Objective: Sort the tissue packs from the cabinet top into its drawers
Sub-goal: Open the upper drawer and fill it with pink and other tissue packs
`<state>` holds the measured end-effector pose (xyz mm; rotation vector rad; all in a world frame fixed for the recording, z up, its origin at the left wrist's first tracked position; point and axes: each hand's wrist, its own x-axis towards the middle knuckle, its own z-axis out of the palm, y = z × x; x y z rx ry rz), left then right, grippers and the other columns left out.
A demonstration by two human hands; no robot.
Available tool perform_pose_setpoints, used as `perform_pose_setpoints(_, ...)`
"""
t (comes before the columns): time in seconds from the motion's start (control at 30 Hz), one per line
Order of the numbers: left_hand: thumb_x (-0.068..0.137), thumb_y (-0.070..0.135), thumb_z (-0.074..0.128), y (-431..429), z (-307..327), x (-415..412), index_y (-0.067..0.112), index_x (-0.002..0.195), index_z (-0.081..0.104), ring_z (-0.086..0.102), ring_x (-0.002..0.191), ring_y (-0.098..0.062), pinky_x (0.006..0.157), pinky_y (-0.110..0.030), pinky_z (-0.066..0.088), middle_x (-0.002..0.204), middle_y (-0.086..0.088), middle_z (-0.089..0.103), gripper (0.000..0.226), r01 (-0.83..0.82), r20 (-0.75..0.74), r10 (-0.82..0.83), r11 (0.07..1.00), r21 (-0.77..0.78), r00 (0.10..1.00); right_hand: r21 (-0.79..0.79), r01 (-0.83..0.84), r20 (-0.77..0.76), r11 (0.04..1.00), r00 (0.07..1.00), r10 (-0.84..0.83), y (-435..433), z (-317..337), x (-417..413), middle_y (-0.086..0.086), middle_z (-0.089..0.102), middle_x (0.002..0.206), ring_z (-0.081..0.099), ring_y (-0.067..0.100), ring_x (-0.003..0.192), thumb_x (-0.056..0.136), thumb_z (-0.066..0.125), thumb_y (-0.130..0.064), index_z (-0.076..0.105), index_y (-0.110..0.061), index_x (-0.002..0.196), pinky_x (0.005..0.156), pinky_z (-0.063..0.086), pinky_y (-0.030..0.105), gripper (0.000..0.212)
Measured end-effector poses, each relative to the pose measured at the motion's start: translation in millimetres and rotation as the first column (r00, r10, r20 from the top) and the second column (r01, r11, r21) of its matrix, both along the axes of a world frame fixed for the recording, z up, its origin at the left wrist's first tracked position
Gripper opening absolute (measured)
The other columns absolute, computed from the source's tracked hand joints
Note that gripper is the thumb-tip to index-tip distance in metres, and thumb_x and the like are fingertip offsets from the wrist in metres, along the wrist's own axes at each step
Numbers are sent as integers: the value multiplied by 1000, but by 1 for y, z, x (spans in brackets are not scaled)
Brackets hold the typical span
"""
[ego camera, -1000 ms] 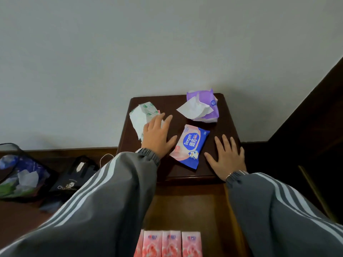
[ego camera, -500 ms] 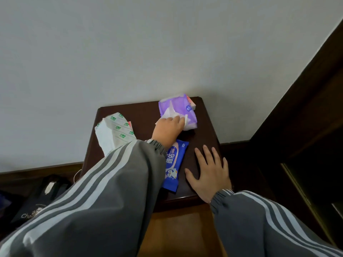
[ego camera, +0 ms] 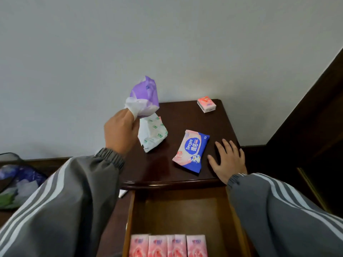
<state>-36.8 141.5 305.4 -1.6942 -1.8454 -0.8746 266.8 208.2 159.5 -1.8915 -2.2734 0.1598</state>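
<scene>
My left hand [ego camera: 120, 127] pinches the white tissue that sticks out of a purple tissue pack [ego camera: 145, 95] and holds the pack up in the air over the left side of the dark wooden cabinet top [ego camera: 187, 115]. A white pack with green print [ego camera: 153, 134] lies below it. A blue and pink wipes pack [ego camera: 192, 150] lies in the middle. A small pink pack [ego camera: 206, 104] sits at the far right corner. My right hand [ego camera: 227, 160] rests flat on the top, just right of the wipes pack.
Below the top's front edge an open drawer [ego camera: 176, 210] holds a row of several pink packs [ego camera: 168, 245] at its near end. A dark basket with bags [ego camera: 16, 180] stands on the floor at left. Dark wooden furniture [ego camera: 319, 127] rises at right.
My left hand has lifted the purple pack off the cabinet top by its tissue and carried it left. The small pink pack behind it has come into sight. My right hand stays flat.
</scene>
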Motion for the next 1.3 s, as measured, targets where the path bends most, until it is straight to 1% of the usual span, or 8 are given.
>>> perform_pose_setpoints(0.17,82,24,45,-87,-16,-28,8,94,64,60,57,-34,43,-29,42,69,-13,63,28,7,-35,-10,995,-99,999,84,-81,-138,993,986,92,-11,16,1,1,42,147,35,23,136,91,41,-51,45,-25,137,115,20,51,53)
perform_pose_setpoints(0.27,80,21,45,-129,-26,-26,7,99,65,61,58,-34,44,-30,43,71,-12,64,31,48,-38,-55,987,-156,998,109,-328,-60,938,940,335,-30,23,-18,2,40,148,36,24,137,84,35,-62,45,-24,138,113,20,50,66)
perform_pose_setpoints(0.5,81,15,52,-194,-36,-10,10,107,70,69,87,-31,61,-31,53,110,-8,69,33,133,42,-126,945,-301,991,-196,-333,117,922,926,359,-48,30,-65,-3,11,160,10,26,146,75,39,-81,17,-33,149,116,16,51,91)
perform_pose_setpoints(0.7,82,20,49,-227,-46,12,4,102,71,69,79,-31,56,-36,57,101,-14,69,34,157,92,-133,926,-344,987,-149,-425,222,893,865,450,-78,30,-37,-2,30,152,26,22,141,83,61,-53,25,-25,146,106,39,38,77)
perform_pose_setpoints(0.93,80,19,48,-245,-63,60,10,102,72,67,78,-28,59,-31,54,96,-8,69,33,284,146,-244,858,-429,959,-23,-404,-124,914,909,399,-114,45,25,1,54,137,53,18,124,90,61,-28,46,-19,139,91,50,31,51)
perform_pose_setpoints(1.1,65,11,74,-222,-77,121,11,87,72,64,69,-23,52,-27,50,85,-4,68,23,426,34,-459,791,-439,888,243,-221,-392,944,868,304,-137,68,76,7,72,109,70,27,92,87,64,-12,63,-17,123,77,52,26,37)
perform_pose_setpoints(1.23,44,17,87,-185,-94,187,17,65,69,61,54,-16,39,-24,46,69,2,64,27,350,-131,-525,712,-609,841,241,-80,-530,967,824,200,-149,74,116,7,73,106,69,21,93,83,68,-5,66,-8,117,80,39,7,34)
perform_pose_setpoints(1.3,65,16,76,-166,-106,216,14,87,70,65,71,-22,53,-31,53,85,-3,66,23,284,-141,-513,660,-695,847,216,-59,-564,975,807,174,-156,74,133,5,72,108,67,15,95,83,68,-3,67,-8,116,83,37,6,33)
